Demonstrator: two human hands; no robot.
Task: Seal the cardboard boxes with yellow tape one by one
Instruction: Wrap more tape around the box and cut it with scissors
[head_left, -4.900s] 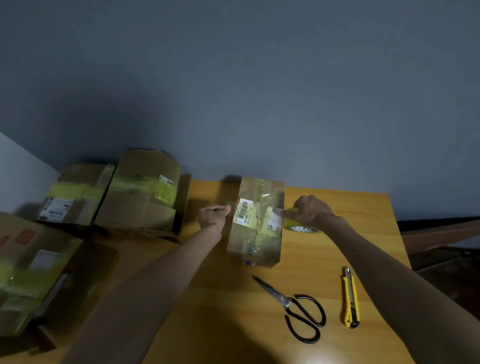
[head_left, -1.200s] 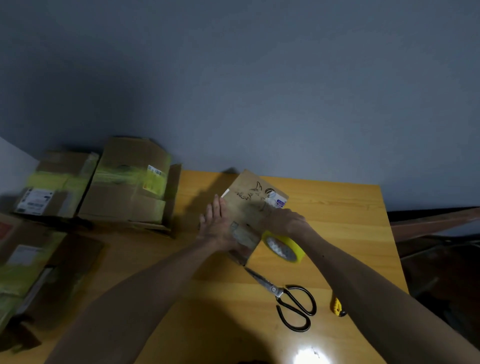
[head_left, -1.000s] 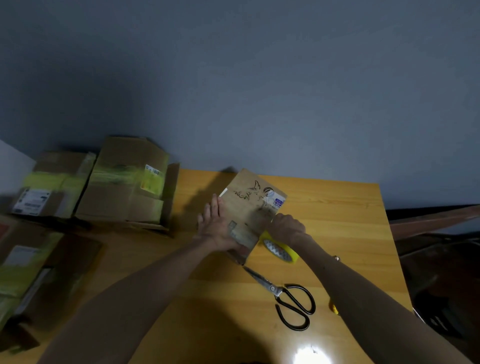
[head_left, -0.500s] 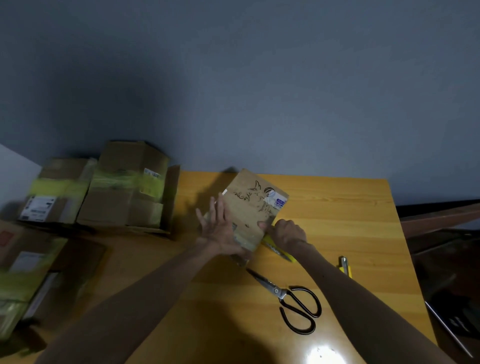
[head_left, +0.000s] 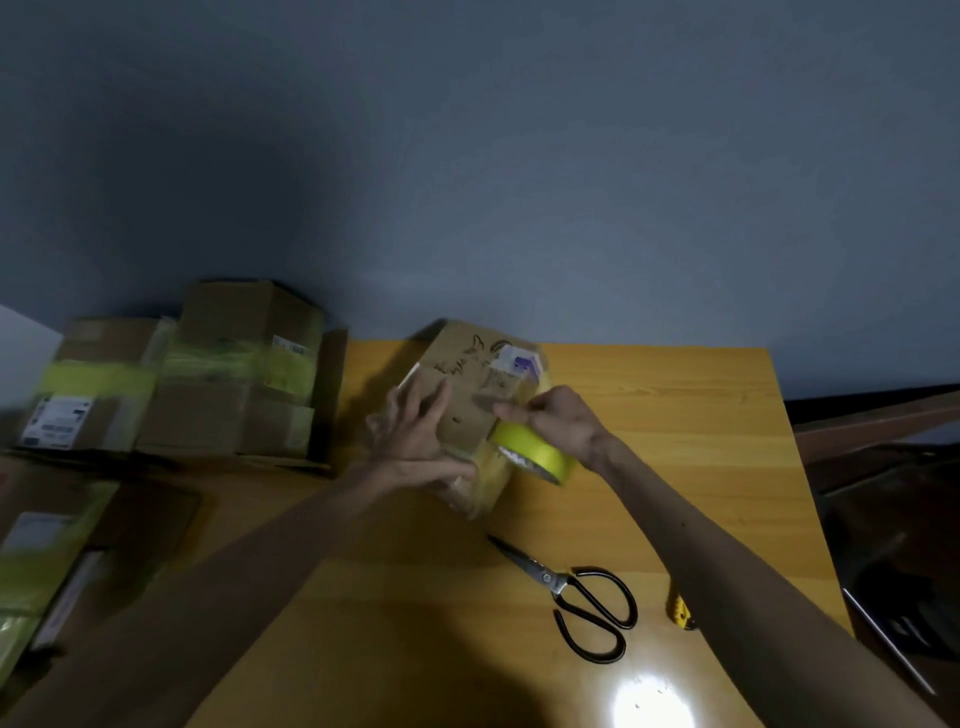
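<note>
A small cardboard box (head_left: 470, 371) with a black drawing and a white label sits tilted near the back of the wooden table (head_left: 675, 415). My left hand (head_left: 415, 441) presses flat on the box's top and left side, fingers spread. My right hand (head_left: 558, 421) grips the yellow tape roll (head_left: 532, 454) against the box's right side, with yellow tape on the box's near end.
Black scissors (head_left: 576, 597) lie on the table in front of the box. A yellow utility knife (head_left: 683, 616) shows partly beside my right forearm. Taped cardboard boxes (head_left: 228, 374) stand at the left, with more at the near left (head_left: 47, 551).
My right hand has brought the tape roll up from the table against the box's right side. The left hand shifted slightly on the box top and the box turned a little.
</note>
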